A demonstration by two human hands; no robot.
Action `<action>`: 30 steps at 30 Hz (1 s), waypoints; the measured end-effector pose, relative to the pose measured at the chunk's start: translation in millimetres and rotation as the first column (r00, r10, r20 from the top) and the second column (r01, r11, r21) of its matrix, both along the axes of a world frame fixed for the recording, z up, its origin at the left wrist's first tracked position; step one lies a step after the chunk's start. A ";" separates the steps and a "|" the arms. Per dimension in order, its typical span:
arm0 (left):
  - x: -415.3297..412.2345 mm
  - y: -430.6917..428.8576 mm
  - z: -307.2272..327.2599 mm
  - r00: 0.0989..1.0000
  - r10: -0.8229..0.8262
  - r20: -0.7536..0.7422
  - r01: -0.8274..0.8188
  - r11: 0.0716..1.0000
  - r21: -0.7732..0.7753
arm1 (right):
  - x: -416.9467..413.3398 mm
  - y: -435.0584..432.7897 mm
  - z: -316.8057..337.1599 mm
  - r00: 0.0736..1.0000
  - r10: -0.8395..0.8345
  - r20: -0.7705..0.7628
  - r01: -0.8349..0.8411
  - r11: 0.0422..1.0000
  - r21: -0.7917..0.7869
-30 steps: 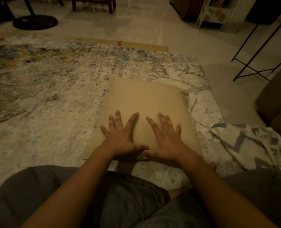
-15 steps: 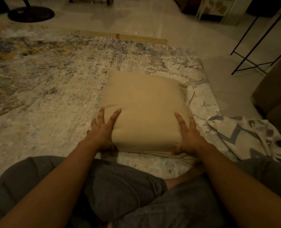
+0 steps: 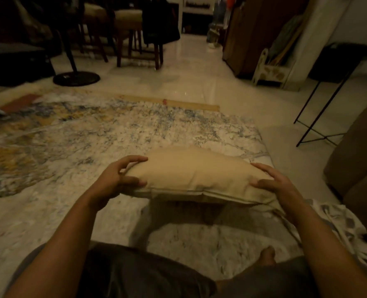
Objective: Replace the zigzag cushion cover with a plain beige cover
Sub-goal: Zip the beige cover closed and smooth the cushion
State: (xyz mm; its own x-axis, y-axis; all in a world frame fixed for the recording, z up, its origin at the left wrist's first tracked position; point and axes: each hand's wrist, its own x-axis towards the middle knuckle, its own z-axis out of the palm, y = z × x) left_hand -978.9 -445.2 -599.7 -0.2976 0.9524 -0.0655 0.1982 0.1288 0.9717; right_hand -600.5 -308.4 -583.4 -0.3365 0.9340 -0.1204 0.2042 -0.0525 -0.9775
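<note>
Cushion (image 3: 197, 171) in the plain beige cover, held off the rug (image 3: 92, 134) between both hands, roughly level, its seamed near edge facing the camera. A shadow lies on the rug directly below it.

Left hand (image 3: 113, 179): grip closed on the cushion's left end, fingers (image 3: 133, 160) curled over the top, thumb pressed into the near face.

Right hand (image 3: 273, 181): grip closed on the cushion's right end, fingers laid flatter along the top, thumb dug into the near face. A loose flap of beige cloth hangs below this hand.

Position: cushion sits over the rug's right side, near its right edge, in front of the person's crossed legs in dark shorts (image 3: 135, 276).

Zigzag cover (image 3: 339, 224): crumpled on the floor past the rug's right edge, under the right forearm, apart from the cushion.

Far side: pale tiled floor (image 3: 199, 82), a stool (image 3: 133, 29), a round black stand base (image 3: 76, 78). Dim light; some blur.
</note>
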 end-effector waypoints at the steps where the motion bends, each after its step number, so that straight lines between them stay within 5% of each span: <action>1: -1.5 -3.5 14.6 0.998 0.007 0.069 -0.012 0.997 0.075 | 2.2 1.7 15.0 0.997 -0.016 -0.073 0.016 1.000 -0.001; 6: -5.9 -15.3 71.6 0.879 -0.117 0.463 -0.097 0.906 0.412 | 1.7 4.9 78.2 0.902 -0.181 -0.393 0.194 0.981 -0.005; 8: -3.8 -12.6 91.4 0.887 -0.104 0.451 -0.125 0.884 0.450 | 2.1 3.6 96.9 0.836 -0.149 -0.528 0.191 0.981 0.025; 10: -0.2 -1.1 106.9 0.924 0.081 0.374 -0.235 0.890 0.389 | 6.7 3.5 107.6 0.827 -0.071 -0.558 0.133 0.989 0.071; 14: 5.2 29.1 98.0 0.937 0.315 0.147 -0.343 0.907 0.243 | 4.1 16.1 91.1 0.982 -0.085 -0.169 0.121 0.968 0.218; 19: 13.7 68.8 20.9 0.927 0.352 -0.131 -0.361 0.931 -0.053 | -1.4 52.3 -4.2 0.979 -0.188 0.073 0.183 0.980 0.073; 22: 21.5 80.2 -34.3 0.969 0.192 -0.158 -0.228 0.939 -0.257 | -8.1 44.3 -61.1 0.983 -0.159 0.091 0.167 0.981 -0.097; 26: 41.6 60.9 -106.0 0.981 0.080 -0.176 -0.144 0.909 -0.391 | -14.2 30.4 -135.1 0.949 -0.054 0.311 0.100 0.986 -0.134; 30: 35.3 59.5 -122.8 0.967 0.173 -0.187 -0.226 0.921 -0.318 | -8.1 47.7 -144.4 0.872 -0.108 0.478 0.142 0.989 -0.036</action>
State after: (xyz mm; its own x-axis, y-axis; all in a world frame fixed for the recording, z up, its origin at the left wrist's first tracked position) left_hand -943.6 -385.7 -722.5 -0.5104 0.8028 -0.3083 0.2762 0.4926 0.8253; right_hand -608.6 -260.7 -727.8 -0.1043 0.9482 -0.3000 0.6293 -0.1707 -0.7582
